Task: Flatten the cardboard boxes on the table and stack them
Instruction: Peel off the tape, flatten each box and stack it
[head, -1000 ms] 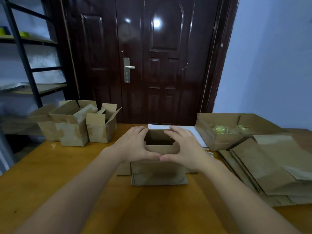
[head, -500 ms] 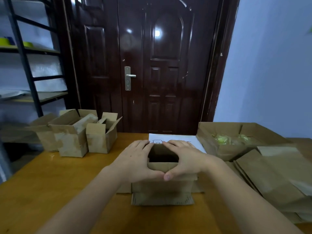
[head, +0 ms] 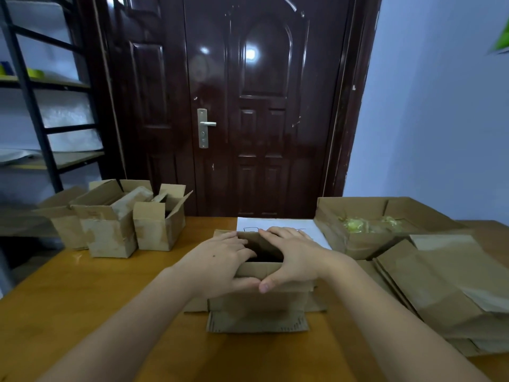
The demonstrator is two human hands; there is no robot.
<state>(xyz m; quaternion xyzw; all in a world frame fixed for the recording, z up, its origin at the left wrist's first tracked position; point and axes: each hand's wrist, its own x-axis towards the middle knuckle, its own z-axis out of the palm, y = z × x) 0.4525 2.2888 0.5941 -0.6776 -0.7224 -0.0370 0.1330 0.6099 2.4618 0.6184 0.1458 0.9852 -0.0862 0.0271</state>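
Head view: at the lower centre of the frame a small open cardboard box point(head: 259, 301) stands on the wooden desk point(head: 82, 299), its bottom flaps splayed flat on the desk toward the viewer and to both sides. Both hands rest on its top rim: the left hand point(head: 220, 260) lies over the left edge and the right hand point(head: 294, 257) over the right edge, fingers fairly straight and reaching toward the far wall of the box, thumbs lying along the near wall with their tips almost touching; neither hand is curled round the cardboard. The dark opening of the box shows between the two hands. At the lower right, a stack of flattened boxes point(head: 446, 293) lies on the desk, just beside the right forearm. Behind the open box a white sheet of paper point(head: 278, 224) lies flat, partly hidden by the fingers. Farther back at the right, a wide shallow carton point(head: 355, 241) holds something yellow-green, too blurred to identify. At the middle left, three upright boxes point(head: 115, 219) with raised flaps stand close together near the desk's far edge; what they contain cannot be made out. Beyond the desk stands a dark door point(head: 261, 106), with metal shelving point(head: 41, 128) at the upper left.
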